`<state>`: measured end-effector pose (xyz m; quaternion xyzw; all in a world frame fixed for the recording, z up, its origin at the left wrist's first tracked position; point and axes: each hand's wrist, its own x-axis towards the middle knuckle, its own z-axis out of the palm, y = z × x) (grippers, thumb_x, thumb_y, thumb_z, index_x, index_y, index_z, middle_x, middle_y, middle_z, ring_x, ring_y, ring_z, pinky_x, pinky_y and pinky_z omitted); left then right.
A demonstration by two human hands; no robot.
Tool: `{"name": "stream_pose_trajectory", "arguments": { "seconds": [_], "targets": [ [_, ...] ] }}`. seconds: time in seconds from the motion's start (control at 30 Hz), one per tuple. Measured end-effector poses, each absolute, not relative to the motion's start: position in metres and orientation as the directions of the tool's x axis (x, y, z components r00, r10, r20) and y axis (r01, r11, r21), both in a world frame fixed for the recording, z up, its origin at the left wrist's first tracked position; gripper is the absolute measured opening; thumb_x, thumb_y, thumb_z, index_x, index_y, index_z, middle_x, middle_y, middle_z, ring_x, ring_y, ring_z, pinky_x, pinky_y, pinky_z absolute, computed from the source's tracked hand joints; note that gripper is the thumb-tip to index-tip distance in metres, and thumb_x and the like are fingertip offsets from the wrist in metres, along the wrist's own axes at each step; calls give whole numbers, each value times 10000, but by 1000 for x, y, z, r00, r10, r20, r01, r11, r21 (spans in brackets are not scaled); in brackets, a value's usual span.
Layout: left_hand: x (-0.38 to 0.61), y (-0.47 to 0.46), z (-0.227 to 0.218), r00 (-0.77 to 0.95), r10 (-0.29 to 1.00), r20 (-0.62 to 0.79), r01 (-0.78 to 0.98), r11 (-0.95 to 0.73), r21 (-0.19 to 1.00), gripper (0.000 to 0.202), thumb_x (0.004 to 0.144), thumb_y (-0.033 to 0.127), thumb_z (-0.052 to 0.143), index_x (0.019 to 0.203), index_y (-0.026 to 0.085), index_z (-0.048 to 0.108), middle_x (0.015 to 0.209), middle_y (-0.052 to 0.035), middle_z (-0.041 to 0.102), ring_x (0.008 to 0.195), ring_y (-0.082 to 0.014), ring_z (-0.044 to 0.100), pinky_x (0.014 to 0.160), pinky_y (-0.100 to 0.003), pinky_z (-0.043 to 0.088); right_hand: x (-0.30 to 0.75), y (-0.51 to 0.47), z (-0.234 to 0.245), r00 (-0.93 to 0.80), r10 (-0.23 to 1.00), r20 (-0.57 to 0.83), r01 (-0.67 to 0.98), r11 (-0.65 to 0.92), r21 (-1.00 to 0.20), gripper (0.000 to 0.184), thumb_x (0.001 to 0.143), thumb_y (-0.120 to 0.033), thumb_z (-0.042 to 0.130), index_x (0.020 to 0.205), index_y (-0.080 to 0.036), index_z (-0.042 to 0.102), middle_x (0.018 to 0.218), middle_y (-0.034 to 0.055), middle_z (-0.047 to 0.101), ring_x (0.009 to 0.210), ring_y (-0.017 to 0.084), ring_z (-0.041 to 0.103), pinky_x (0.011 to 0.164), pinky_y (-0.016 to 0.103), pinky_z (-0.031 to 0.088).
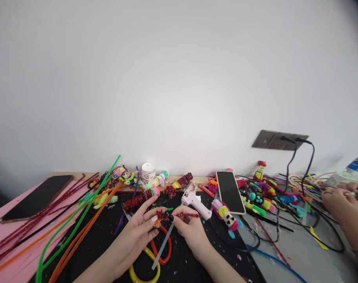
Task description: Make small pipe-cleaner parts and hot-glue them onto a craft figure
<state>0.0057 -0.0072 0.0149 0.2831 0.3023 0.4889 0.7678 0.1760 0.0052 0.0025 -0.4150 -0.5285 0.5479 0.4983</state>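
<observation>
My left hand (137, 228) pinches a small dark-red and orange tinsel piece (161, 216) between thumb and fingers, above a black mat (187, 263). Beside it, my right hand (193, 232) is closed on a glittery red pipe cleaner (193, 215), whose free end points right. Whether the pipe cleaner joins the small piece cannot be told, as fingers cover the spot. Scissors (168, 253) with red and yellow handles lie under the hands. A clear glue stick (161, 251) crosses the handles, and a pale pink glue gun (196, 202) rests just behind my right hand.
Pipe cleaners (78, 236) spread over a pink sheet (19, 196) at left, near a dark phone (37, 196). Behind are a paper cup (148, 173) and several fuzzy figures (227, 218). A second phone (230, 192), black cables (290, 161) and another person's hands (340, 200) are at right.
</observation>
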Motion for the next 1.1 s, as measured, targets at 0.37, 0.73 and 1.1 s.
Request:
{"name": "stream_pose_trajectory", "arguments": {
  "seconds": [0.37,0.73,1.1],
  "targets": [
    [4,-6,14,349,916,-200,-605,383,698,535,783,122,624,1254,324,470,1072,-27,586,793,-106,592,767,-260,436,177,5,4,-169,982,85,-33,80,-996,170,727,-316,673,665,-169,615,518,-64,429,450,74,298,407,205,211],
    [5,-3,13,282,943,-177,-626,321,710,508,770,119,646,1234,274,508,1016,-31,638,842,-114,597,835,-252,440,177,6,0,-185,978,95,-73,83,-994,143,728,-286,680,665,-165,635,480,-73,402,418,63,273,391,202,230],
    [3,-8,20,380,907,-182,-706,411,576,477,792,77,617,1207,302,547,827,23,640,741,-78,601,796,-218,471,176,5,1,-205,978,27,-213,-17,-977,154,700,-296,713,714,-143,700,523,-50,465,412,42,293,394,199,192]
  ]
}}
